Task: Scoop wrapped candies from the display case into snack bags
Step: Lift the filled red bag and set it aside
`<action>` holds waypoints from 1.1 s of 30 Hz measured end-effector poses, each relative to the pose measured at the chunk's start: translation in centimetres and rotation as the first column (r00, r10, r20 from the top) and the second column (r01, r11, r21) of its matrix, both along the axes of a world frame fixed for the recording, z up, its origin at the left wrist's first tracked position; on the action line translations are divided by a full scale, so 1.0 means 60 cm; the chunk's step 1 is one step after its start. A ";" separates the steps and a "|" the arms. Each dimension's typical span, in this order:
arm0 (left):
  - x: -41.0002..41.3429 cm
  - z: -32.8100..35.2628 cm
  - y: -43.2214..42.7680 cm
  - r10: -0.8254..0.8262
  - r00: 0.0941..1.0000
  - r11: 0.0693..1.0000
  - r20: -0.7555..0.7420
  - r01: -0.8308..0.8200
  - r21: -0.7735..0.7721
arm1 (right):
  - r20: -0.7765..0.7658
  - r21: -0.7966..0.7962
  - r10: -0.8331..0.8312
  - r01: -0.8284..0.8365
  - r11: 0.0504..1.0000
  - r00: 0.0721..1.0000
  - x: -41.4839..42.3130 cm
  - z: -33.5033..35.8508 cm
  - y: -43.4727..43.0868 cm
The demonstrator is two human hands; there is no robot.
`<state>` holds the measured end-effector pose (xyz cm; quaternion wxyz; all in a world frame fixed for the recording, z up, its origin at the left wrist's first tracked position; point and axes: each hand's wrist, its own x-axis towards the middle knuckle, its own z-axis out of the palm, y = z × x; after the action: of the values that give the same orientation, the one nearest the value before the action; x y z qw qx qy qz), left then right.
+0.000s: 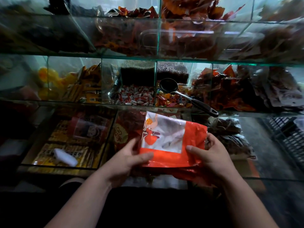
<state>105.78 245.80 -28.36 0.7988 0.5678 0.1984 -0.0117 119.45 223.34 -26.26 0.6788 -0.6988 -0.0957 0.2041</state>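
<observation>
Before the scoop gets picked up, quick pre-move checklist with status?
1. Snack bag held: ok, left hand and right hand grip its two sides.
2. Bag mouth open: cannot tell, it looks flat and no opening shows.
3. Scoop reachable: ok, its bowl rests on the mixed wrapped candies and its black handle sticks out over the front glass edge.
4. A hand free for the scoop: not ok, both hold the bag.
5. Candy stock: ok, that compartment and the red-and-white candies beside it hold plenty.
6. Bag empty: cannot tell through the clear window.
</observation>
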 end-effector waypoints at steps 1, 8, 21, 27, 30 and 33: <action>-0.001 -0.004 -0.009 -0.053 0.997 0.996 -0.051 0.057 0.071 | 0.001 0.002 -0.022 0.022 1.000 1.000 0.002 -0.003 -0.001; 0.050 -0.027 -0.088 -0.079 0.978 0.993 -0.195 0.095 0.072 | -0.056 -0.170 0.001 -0.011 0.985 0.998 0.044 -0.025 -0.067; 0.309 -0.061 -0.289 -0.380 0.924 0.251 -0.051 0.156 0.955 | 0.123 -0.653 -0.150 0.194 0.733 0.981 0.243 -0.042 -0.256; 0.367 -0.113 -0.320 -0.551 0.735 -0.118 -0.395 0.401 0.909 | 0.002 -0.860 0.225 -0.113 0.497 0.974 0.289 -0.136 -0.240; 0.387 -0.140 -0.332 -0.489 0.588 -0.402 -0.644 0.504 0.765 | -0.081 -0.966 0.251 -0.138 0.217 0.965 0.295 -0.188 -0.232; 0.415 -0.157 -0.339 -0.465 0.490 -0.418 -0.737 0.612 0.671 | 0.108 -0.975 0.171 0.071 0.212 0.979 0.291 -0.218 -0.224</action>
<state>130.69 225.49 -37.77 0.0280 0.9437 -0.1274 -0.3040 136.93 209.91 -39.36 0.0707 -0.9819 -0.0343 0.1723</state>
